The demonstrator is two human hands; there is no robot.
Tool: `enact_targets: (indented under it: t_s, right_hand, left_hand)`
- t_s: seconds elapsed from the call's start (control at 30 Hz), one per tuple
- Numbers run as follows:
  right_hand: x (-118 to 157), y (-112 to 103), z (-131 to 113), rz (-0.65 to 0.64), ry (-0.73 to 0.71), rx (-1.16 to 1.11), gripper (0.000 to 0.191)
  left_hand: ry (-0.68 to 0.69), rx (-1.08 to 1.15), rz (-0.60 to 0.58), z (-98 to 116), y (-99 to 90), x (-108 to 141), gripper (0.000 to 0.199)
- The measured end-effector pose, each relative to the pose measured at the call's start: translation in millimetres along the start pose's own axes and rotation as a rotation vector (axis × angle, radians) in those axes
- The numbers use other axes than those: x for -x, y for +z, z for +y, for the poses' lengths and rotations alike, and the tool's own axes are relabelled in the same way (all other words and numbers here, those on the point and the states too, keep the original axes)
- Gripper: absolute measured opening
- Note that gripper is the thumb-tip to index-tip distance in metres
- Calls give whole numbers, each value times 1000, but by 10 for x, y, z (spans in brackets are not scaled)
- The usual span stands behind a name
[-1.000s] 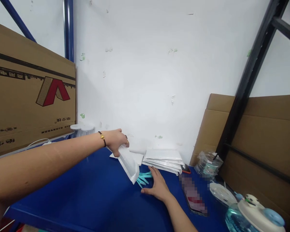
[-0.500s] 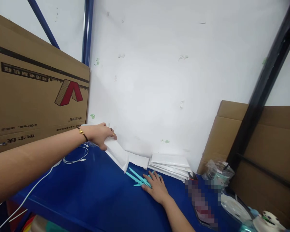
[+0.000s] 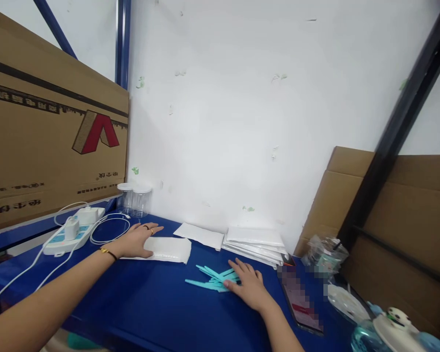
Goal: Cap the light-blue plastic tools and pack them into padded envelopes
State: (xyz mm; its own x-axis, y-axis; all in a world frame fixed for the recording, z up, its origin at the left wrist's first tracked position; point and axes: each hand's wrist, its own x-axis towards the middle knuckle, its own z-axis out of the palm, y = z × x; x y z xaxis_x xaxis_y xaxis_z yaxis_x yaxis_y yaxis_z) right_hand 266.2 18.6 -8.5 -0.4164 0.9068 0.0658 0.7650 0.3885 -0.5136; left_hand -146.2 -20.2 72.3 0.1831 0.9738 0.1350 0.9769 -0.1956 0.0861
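My left hand (image 3: 141,240) lies over the left end of a white packet (image 3: 172,250) on the blue table. Its fingers are spread, with the thumb on the packet's surface. My right hand (image 3: 248,286) rests with outstretched fingers at the right side of a loose pile of turquoise plastic strips (image 3: 214,279), covering part of them. Another white packet (image 3: 200,235) lies flat by the wall, between the left hand's packet and a stack of white packets (image 3: 256,239).
At the left are a power strip (image 3: 75,232) with plugged-in chargers, a coiled white cable (image 3: 110,230), two clear jars (image 3: 141,203) and a large cardboard box (image 3: 55,127). A phone (image 3: 300,300), a bagged cup (image 3: 328,259) and a white round lid (image 3: 348,303) stand to the right.
The packet in my left hand has gone from raised and tilted to flat on the table, and the hand has opened over it. My right hand has shifted slightly; the turquoise strips lie more spread.
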Motion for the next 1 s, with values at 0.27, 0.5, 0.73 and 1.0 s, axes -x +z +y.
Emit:
enact_targets:
  t_s: [0.27,0.5,0.73,1.0]
  right_hand:
    - [-85,-246,365,-124,-34,-28,115]
    - [-12,-70,66,-121,99,-84,78]
    - [-1,-100,-64,-115,58,-112,96]
    - [-198,134,-102,-109,-119,71,79]
  left_hand:
    - [482,230,-160,1455,624,-304,109]
    - [263,294,-146,1754,967,-452,79]
    - [267,242,-168,1615,934,-495,91]
    - [368,202,-36,1517,1107,-703,81]
